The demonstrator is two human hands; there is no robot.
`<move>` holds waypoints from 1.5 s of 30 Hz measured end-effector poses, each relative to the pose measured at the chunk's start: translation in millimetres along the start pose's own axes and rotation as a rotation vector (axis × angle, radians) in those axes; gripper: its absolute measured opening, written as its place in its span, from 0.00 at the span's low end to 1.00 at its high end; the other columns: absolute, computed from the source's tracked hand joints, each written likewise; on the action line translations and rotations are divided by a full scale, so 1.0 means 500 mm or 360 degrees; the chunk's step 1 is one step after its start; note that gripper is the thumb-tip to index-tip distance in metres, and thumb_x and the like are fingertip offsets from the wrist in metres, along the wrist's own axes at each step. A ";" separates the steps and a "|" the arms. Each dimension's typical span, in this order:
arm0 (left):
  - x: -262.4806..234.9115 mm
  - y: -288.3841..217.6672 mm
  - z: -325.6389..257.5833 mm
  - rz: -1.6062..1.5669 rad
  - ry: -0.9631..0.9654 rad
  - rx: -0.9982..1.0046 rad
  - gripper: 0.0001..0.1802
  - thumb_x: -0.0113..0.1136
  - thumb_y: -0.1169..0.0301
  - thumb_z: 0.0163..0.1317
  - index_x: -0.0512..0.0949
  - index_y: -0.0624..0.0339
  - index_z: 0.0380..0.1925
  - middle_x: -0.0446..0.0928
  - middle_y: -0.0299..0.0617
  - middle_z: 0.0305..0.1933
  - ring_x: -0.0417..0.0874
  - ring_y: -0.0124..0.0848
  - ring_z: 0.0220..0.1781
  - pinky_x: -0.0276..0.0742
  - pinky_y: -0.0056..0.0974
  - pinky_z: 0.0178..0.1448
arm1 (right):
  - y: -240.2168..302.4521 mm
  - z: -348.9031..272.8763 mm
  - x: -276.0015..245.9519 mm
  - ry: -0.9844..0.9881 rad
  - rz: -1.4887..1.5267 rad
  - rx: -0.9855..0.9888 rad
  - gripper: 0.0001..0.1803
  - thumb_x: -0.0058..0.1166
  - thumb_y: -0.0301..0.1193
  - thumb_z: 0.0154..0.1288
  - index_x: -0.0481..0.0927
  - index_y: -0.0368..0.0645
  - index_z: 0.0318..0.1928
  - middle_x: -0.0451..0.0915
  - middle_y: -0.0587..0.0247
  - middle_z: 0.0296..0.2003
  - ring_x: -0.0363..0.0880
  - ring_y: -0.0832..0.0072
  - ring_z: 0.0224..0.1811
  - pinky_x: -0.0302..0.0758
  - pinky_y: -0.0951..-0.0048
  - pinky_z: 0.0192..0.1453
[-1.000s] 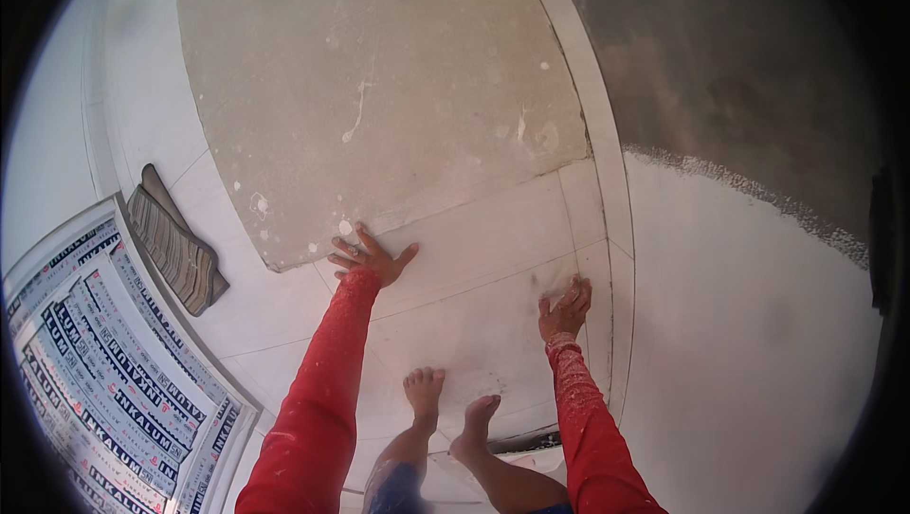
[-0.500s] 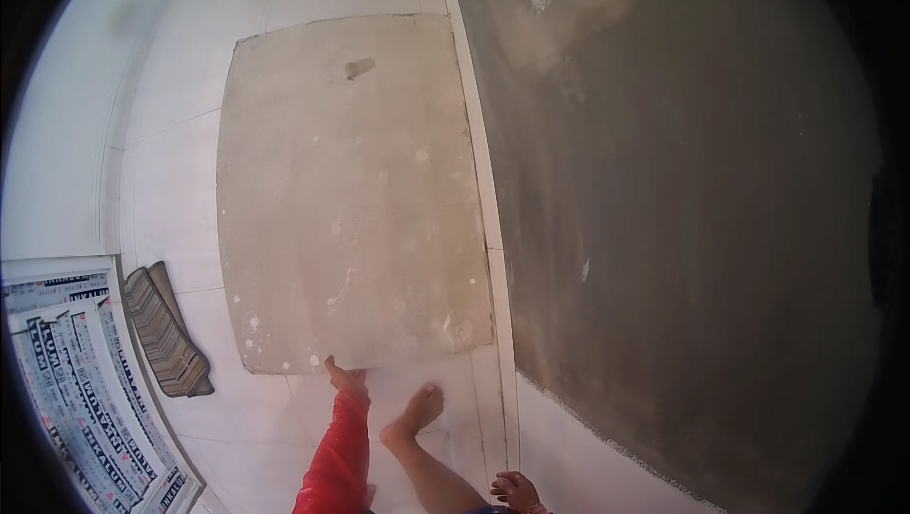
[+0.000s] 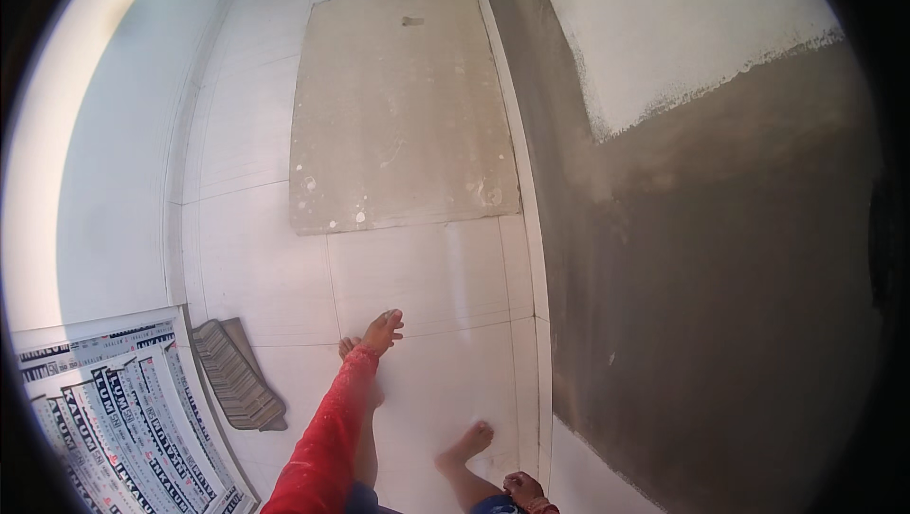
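Your L hand [image 3: 383, 334] is over the floor [image 3: 436, 362] by your L foot [image 3: 348, 348], fingers part-bent; can't tell if released or gripping sth. Your R hand [image 3: 526, 489] is beside your blue shorts [image 3: 495, 505], fingers curled, grip unclear too. Grey patch [image 3: 403, 126] is ahead on the floor, striped mat [image 3: 235, 374] off to your L.

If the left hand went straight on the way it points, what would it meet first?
Probably the beige rectangle ahead, beyond pale tiles; how high the left hand is looks unclear, so it might pass above.
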State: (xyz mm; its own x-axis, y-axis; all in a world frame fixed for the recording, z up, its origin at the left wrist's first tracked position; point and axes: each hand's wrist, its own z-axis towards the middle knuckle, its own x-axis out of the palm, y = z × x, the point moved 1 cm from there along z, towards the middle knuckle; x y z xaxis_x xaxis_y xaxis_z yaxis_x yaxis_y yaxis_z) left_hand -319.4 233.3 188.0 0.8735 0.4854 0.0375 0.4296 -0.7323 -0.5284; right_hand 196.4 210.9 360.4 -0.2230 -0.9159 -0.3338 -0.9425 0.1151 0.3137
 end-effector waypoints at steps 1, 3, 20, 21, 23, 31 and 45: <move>-0.018 0.042 -0.022 0.0477 -0.0185 0.0132 0.45 0.50 0.37 0.69 0.63 0.59 0.73 0.74 0.58 0.68 0.77 0.49 0.65 0.70 0.50 0.65 | 0.074 0.017 -0.023 -0.0043 0.0007 -0.0013 0.20 0.44 0.43 0.73 0.82 0.40 0.42 0.80 0.38 0.46 0.78 0.44 0.47 0.75 0.48 0.54; -0.046 0.114 -0.063 0.1520 -0.0677 0.0192 0.37 0.54 0.47 0.68 0.71 0.64 0.67 0.73 0.63 0.66 0.66 0.54 0.75 0.54 0.53 0.76 | 0.226 0.049 -0.072 -0.0122 0.0052 0.0017 0.18 0.45 0.41 0.72 0.82 0.41 0.43 0.81 0.40 0.47 0.77 0.44 0.51 0.74 0.48 0.58; -0.760 -0.326 -0.628 0.1522 -0.0908 0.0063 0.21 0.50 0.56 0.70 0.82 0.59 0.48 0.84 0.57 0.45 0.85 0.49 0.57 0.80 0.51 0.57 | 0.793 -0.047 -0.310 -0.0214 0.0564 0.0254 0.18 0.62 0.44 0.66 0.85 0.44 0.46 0.87 0.56 0.45 0.86 0.65 0.50 0.80 0.64 0.58; -0.778 -0.349 -0.620 0.1677 -0.0758 0.0029 0.20 0.52 0.55 0.68 0.82 0.58 0.47 0.84 0.57 0.44 0.85 0.50 0.56 0.81 0.51 0.57 | 0.763 -0.014 -0.308 -0.0244 0.0424 0.0271 0.19 0.63 0.46 0.65 0.85 0.44 0.46 0.87 0.55 0.46 0.86 0.62 0.52 0.79 0.62 0.60; -0.839 -0.336 -0.633 0.1958 -0.0521 -0.0055 0.20 0.55 0.53 0.65 0.82 0.56 0.46 0.85 0.57 0.43 0.86 0.52 0.54 0.81 0.52 0.56 | 0.813 0.002 -0.345 -0.0155 0.0405 0.0298 0.22 0.64 0.47 0.63 0.86 0.44 0.48 0.87 0.52 0.48 0.84 0.58 0.55 0.77 0.60 0.63; -0.740 -0.706 -0.544 0.1952 0.0339 0.0249 0.29 0.62 0.46 0.58 0.77 0.53 0.52 0.84 0.57 0.46 0.86 0.56 0.50 0.80 0.56 0.52 | 1.077 -0.075 -0.594 -0.0811 0.0735 0.0037 0.18 0.63 0.43 0.63 0.83 0.45 0.47 0.87 0.52 0.46 0.86 0.59 0.50 0.79 0.60 0.57; -0.488 -1.513 -0.190 0.1989 0.0036 0.0011 0.26 0.54 0.50 0.66 0.70 0.48 0.60 0.76 0.54 0.57 0.75 0.54 0.59 0.74 0.60 0.53 | 1.022 -0.423 0.058 -0.1154 0.1702 0.1125 0.26 0.57 0.45 0.64 0.82 0.43 0.57 0.83 0.45 0.55 0.81 0.50 0.60 0.77 0.54 0.65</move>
State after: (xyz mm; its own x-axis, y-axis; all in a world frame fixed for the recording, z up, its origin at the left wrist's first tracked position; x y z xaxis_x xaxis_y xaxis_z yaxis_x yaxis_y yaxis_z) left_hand -835.9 623.5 659.1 0.6861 -0.5481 -0.4784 -0.6972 -0.6831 -0.2173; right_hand -238.9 161.9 699.2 -0.7488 0.0880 -0.6569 -0.1281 0.9532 0.2738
